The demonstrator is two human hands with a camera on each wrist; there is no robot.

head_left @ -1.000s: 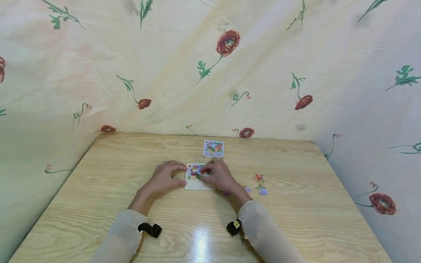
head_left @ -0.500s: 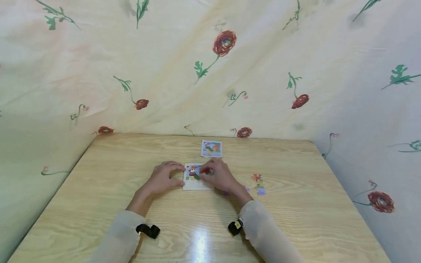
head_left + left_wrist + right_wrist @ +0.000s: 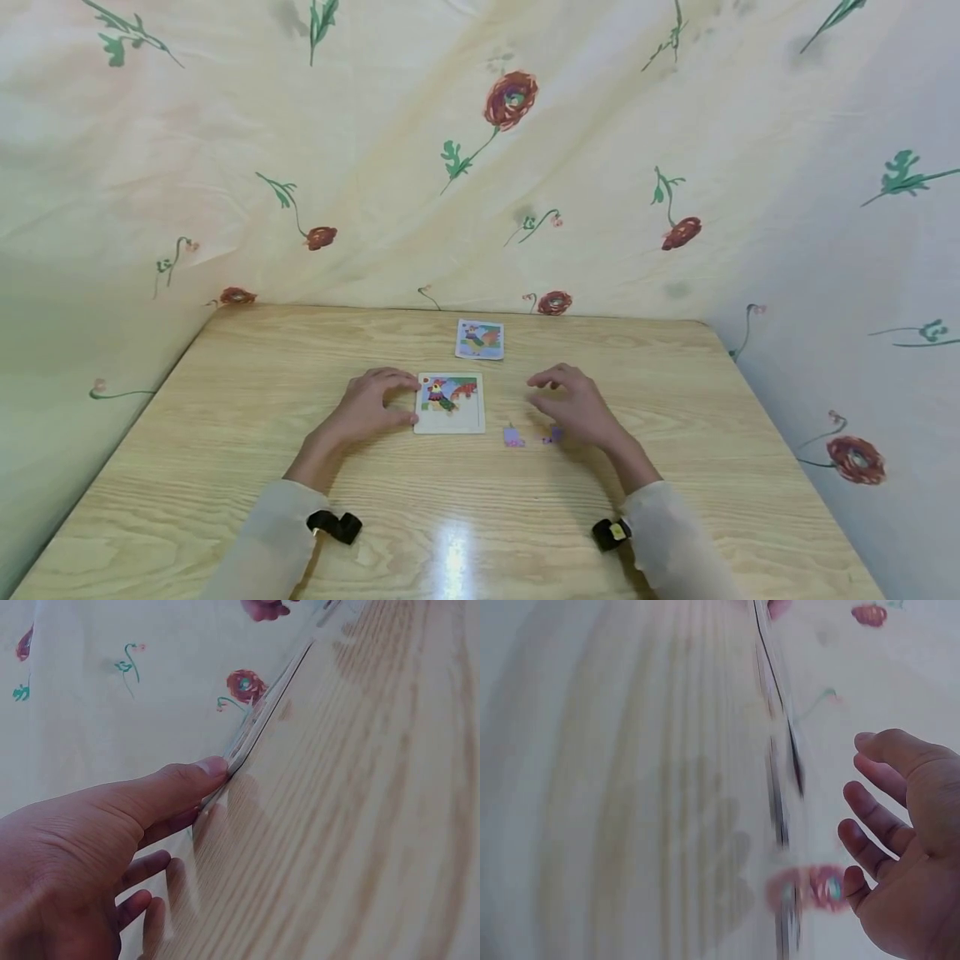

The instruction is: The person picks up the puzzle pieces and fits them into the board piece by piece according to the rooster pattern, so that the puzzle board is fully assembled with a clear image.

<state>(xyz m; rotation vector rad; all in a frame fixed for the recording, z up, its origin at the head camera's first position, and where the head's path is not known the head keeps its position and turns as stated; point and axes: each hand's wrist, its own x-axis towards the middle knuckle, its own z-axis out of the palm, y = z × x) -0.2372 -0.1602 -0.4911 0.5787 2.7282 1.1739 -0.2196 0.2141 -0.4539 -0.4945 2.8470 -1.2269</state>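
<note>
A square puzzle board [image 3: 450,423] lies on the table, its upper part filled with rooster pieces and its lower part bare and pale. At its left edge rests my left hand [image 3: 367,408], thumb and index fingertips apart and touching the edge; in the left wrist view the thumb [image 3: 199,776] lies at the board's corner. My right hand [image 3: 573,404] is right of the board, fingers loosely bent and nothing visible between them. Below it lie a light purple puzzle piece [image 3: 513,437] and a second purple piece [image 3: 553,434]. The right hand may hide other pieces.
A rooster picture card [image 3: 480,340] lies behind the board, near the back edge of the wooden table [image 3: 315,342]. Flower-patterned cloth [image 3: 390,167] hangs behind and at both sides. Each forearm wears a black wrist camera [image 3: 611,533].
My right hand has left the board and moved right, above the loose pieces. A red-orange piece now shows at the board's upper right. My left hand stays at the left edge.
</note>
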